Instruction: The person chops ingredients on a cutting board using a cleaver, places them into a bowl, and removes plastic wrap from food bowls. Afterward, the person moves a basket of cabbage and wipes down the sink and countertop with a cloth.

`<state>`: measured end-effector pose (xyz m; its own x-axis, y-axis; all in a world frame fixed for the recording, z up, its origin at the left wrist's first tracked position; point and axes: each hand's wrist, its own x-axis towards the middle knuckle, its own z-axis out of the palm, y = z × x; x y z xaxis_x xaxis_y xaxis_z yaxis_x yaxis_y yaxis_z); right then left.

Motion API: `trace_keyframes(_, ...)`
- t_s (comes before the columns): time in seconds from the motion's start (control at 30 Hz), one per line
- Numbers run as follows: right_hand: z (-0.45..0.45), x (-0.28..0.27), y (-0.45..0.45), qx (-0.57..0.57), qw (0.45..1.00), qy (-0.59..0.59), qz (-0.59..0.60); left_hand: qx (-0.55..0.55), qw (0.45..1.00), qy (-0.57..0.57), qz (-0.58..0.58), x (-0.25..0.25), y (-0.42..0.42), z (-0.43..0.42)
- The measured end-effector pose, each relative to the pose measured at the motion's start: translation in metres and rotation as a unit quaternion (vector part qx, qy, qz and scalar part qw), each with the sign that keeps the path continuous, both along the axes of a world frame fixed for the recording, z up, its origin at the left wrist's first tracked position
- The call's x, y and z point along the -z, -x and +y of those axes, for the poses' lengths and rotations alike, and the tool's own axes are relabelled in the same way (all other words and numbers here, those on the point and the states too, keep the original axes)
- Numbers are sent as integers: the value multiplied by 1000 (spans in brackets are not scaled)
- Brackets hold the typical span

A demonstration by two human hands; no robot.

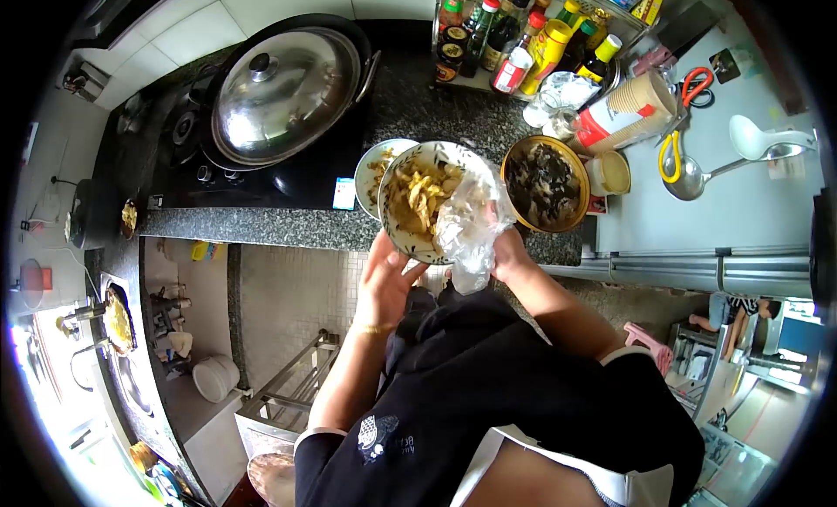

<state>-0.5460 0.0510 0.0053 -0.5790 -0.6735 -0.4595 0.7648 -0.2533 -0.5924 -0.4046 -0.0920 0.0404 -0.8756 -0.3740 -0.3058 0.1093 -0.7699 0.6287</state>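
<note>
My left hand (384, 285) supports a white bowl (453, 155) with a leaf pattern, fingers under its near rim. Yellowish pieces of food (425, 193) lie inside it. Crumpled clear plastic (471, 224), a bag or wrap, covers the bowl's right side and hangs over the rim. My right hand (508, 252) grips this plastic at the right edge of the bowl, its fingers partly hidden. Just behind the bowl on the left is a plate (364, 177) with food bits. A brown-rimmed bowl (579, 169) of dark food stands to the right.
A lidded wok (288, 97) sits on the stove at the left. Sauce bottles (513, 69) crowd a rack at the back. Wrapped paper cups (621, 115), scissors (684, 115) and ladles (693, 183) are at the right. Below the counter edge stands a metal rack (292, 385).
</note>
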Motion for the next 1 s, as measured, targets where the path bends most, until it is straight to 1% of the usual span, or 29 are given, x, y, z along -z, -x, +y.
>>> trace_keyframes(0.07,-1,-7,-4,-31,996,-25,75,59,997,0,48,7,5,-10)
trace_keyframes(0.1,4,-3,-2,-59,996,-19,60,67,997,-1,46,11,4,-10)
trace_keyframes(0.13,5,-2,-1,-50,997,-20,57,56,998,2,25,15,1,-8)
trace_keyframes(0.2,4,-10,2,32,988,-130,75,57,998,3,-1,26,-6,-4)
trace_keyframes(0.23,11,1,8,23,965,-231,124,50,999,-17,-7,32,-10,-4)
trace_keyframes(0.27,12,-10,9,20,933,-325,153,41,998,-37,-14,36,-12,-3)
trace_keyframes(0.33,40,31,12,30,907,-309,283,59,997,-43,-9,34,-13,0)
trace_keyframes(0.37,43,26,11,35,907,-312,279,60,998,-23,-24,35,-14,2)
trace_keyframes(0.43,44,2,10,27,953,-255,161,64,997,13,-41,38,-15,5)
trace_keyframes(0.47,43,-10,8,30,953,-256,158,68,997,13,-43,38,-14,7)
trace_keyframes(0.53,40,-25,2,84,985,-141,59,70,995,53,-44,37,-13,10)
trace_keyframes(0.57,42,-24,2,57,995,-74,43,70,995,65,-42,39,-13,10)
trace_keyframes(0.6,45,-17,3,59,995,-75,40,73,994,64,-44,40,-13,11)
trace_keyframes(0.67,50,-10,6,-83,995,50,23,85,993,70,-35,39,-11,12)
trace_keyframes(0.73,52,-18,3,-107,992,33,53,88,994,62,-26,42,-11,10)
trace_keyframes(0.8,44,-25,0,-13,989,145,21,90,994,54,-17,40,-10,10)
trace_keyframes(0.83,42,-25,-3,5,985,171,22,80,996,32,-23,37,-10,11)
trace_keyframes(0.87,43,-16,2,8,985,171,21,71,997,10,-29,35,-11,11)
trace_keyframes(0.9,43,-4,10,-34,965,261,-12,73,996,-2,-41,41,-13,8)
trace_keyframes(0.93,48,5,12,-21,962,271,-14,76,996,-2,-42,50,-16,5)
trace_keyframes(1.0,55,9,18,6,956,293,-2,50,995,-76,-49,65,-22,-1)
